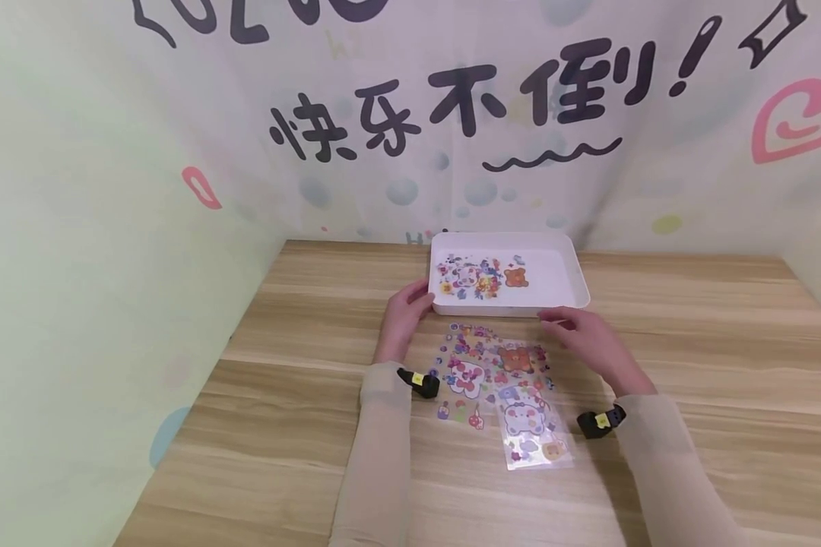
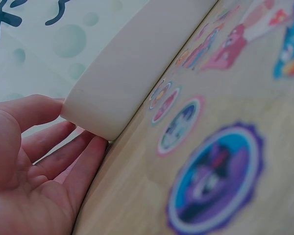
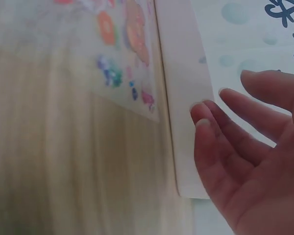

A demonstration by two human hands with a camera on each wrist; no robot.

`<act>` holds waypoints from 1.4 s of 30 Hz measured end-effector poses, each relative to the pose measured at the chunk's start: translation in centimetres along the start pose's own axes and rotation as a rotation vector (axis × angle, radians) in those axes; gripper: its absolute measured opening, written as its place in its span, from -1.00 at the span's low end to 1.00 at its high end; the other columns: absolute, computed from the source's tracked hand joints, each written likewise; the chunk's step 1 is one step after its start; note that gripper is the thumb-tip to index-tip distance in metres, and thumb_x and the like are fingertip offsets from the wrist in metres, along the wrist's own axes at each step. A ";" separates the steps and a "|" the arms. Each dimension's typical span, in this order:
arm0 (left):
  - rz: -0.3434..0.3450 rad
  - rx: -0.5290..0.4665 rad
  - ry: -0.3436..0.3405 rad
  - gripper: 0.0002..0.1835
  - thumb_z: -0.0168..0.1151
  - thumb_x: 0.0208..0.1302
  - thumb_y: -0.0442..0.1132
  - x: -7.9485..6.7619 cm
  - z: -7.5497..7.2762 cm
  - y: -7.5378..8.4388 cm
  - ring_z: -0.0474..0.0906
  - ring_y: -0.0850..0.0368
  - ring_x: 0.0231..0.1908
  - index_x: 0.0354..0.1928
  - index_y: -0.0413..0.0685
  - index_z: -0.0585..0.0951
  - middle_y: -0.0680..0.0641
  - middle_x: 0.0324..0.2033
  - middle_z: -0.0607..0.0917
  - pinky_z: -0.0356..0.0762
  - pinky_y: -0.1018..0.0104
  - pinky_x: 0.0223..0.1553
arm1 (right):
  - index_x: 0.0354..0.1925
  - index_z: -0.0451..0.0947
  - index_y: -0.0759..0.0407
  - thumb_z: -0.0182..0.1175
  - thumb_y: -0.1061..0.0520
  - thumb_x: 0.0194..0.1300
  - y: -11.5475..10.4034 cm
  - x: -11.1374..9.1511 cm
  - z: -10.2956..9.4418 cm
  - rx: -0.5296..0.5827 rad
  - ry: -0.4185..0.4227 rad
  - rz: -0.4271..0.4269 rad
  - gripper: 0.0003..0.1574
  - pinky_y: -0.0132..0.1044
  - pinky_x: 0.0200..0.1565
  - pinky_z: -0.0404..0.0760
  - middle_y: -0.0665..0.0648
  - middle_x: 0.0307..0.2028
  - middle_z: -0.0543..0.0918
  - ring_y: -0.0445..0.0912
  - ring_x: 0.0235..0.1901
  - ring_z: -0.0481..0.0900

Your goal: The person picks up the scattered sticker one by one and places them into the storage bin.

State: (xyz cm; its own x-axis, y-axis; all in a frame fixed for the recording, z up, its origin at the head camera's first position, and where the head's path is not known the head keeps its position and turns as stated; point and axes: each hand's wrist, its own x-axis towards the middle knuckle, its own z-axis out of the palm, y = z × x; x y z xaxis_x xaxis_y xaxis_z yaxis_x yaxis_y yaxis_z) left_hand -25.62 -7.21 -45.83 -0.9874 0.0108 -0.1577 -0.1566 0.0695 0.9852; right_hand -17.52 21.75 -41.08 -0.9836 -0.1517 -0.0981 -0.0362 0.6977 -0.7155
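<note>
A white tray (image 1: pixel 509 311) stands on the table by the backdrop, with transparent sticker sheets (image 1: pixel 467 277) lying in its left half. At its front left corner my left hand (image 1: pixel 404 315) holds the wall, thumb at the rim and fingertips by the base in the left wrist view. My right hand (image 1: pixel 591 338) is at the front right corner, its fingers loosely bent and holding nothing, fingertips close against the wall in the right wrist view. Between my hands, in front of the tray, lie two overlapping clear sticker sheets (image 1: pixel 467 380) with cartoon bears and small colourful pictures.
The wood-grain table (image 1: pixel 301 425) reaches to both sides. A pale backdrop (image 1: pixel 356 201) with dark lettering hangs right behind the tray, and a light wall (image 1: pixel 96 304) closes the left side. Black straps with small devices (image 1: pixel 424 384) sit on both wrists.
</note>
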 end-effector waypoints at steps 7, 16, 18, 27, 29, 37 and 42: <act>-0.003 -0.004 0.000 -0.59 0.15 0.19 -0.11 0.1 0.0 0.0 0.42 0.28 0.00 0.11 0.17 0.45 0.13 0.02 0.50 0.44 0.37 0.00 | 0.11 0.38 0.13 -0.01 -0.13 0.28 0.3 -0.3 0.5 -0.015 0.008 -0.008 -0.46 0.03 -0.07 0.45 0.22 0.03 0.46 0.09 -0.02 0.40; -0.014 0.001 -0.008 -0.58 0.15 0.19 -0.11 -0.2 0.1 -0.1 0.42 0.27 0.00 0.13 0.14 0.44 0.10 0.04 0.49 0.44 0.37 0.00 | 0.11 0.38 0.18 0.08 -0.04 0.24 1.2 -0.5 1.4 -0.054 -0.021 -0.049 -0.48 0.01 -0.11 0.48 0.22 -0.05 0.49 0.09 -0.08 0.45; -0.012 -0.002 -0.006 -0.58 0.15 0.19 -0.12 -0.2 0.1 -0.1 0.42 0.26 0.00 0.12 0.14 0.44 0.10 0.04 0.49 0.44 0.37 0.00 | 0.12 0.38 0.19 0.10 -0.03 0.23 1.3 -0.6 1.6 -0.060 -0.029 -0.050 -0.46 0.01 -0.12 0.49 0.22 -0.05 0.49 0.09 -0.08 0.45; -0.008 -0.012 -0.003 -0.60 0.15 0.19 -0.14 -0.2 0.0 -0.1 0.43 0.27 -0.01 0.11 0.13 0.45 0.10 0.03 0.50 0.45 0.40 -0.02 | 0.12 0.38 0.19 0.17 -0.03 0.16 1.6 -0.8 2.0 -0.039 -0.034 -0.055 -0.41 -0.07 -0.17 0.49 0.20 -0.05 0.42 0.06 -0.11 0.41; -0.007 -0.008 -0.001 -0.60 0.15 0.18 -0.13 -0.1 0.0 -0.1 0.43 0.27 -0.02 0.10 0.13 0.45 0.10 0.02 0.50 0.45 0.41 -0.02 | 0.11 0.39 0.20 0.18 -0.01 0.15 1.7 -0.8 2.1 -0.035 -0.036 -0.061 -0.41 -0.07 -0.17 0.48 0.20 -0.02 0.39 0.06 -0.10 0.40; 0.009 0.001 0.002 -0.61 0.15 0.19 -0.12 0.0 0.0 -0.2 0.43 0.28 -0.02 0.10 0.15 0.46 0.11 0.02 0.50 0.45 0.39 -0.02 | 0.12 0.38 0.18 0.21 -0.05 0.12 1.7 -0.5 2.4 -0.035 -0.061 -0.038 -0.37 -0.13 -0.20 0.46 0.21 0.01 0.29 0.07 -0.10 0.35; 0.019 0.017 -0.001 -0.61 0.14 0.20 -0.12 0.0 0.0 -0.1 0.43 0.28 -0.01 0.10 0.15 0.45 0.10 0.03 0.50 0.44 0.39 -0.01 | 0.12 0.38 0.22 0.20 -0.06 0.13 1.5 -0.6 2.4 -0.052 -0.064 -0.029 -0.36 -0.14 -0.21 0.45 0.23 0.01 0.29 0.06 -0.12 0.33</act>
State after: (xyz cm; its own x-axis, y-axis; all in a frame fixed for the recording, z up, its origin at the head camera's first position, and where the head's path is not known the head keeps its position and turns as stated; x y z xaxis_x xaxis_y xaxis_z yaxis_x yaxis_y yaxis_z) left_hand -25.61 -7.23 -45.94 -0.9902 0.0130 -0.1389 -0.1373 0.0860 0.9868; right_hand -16.60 21.22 -43.78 -0.9688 -0.2152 -0.1229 -0.0752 0.7277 -0.6818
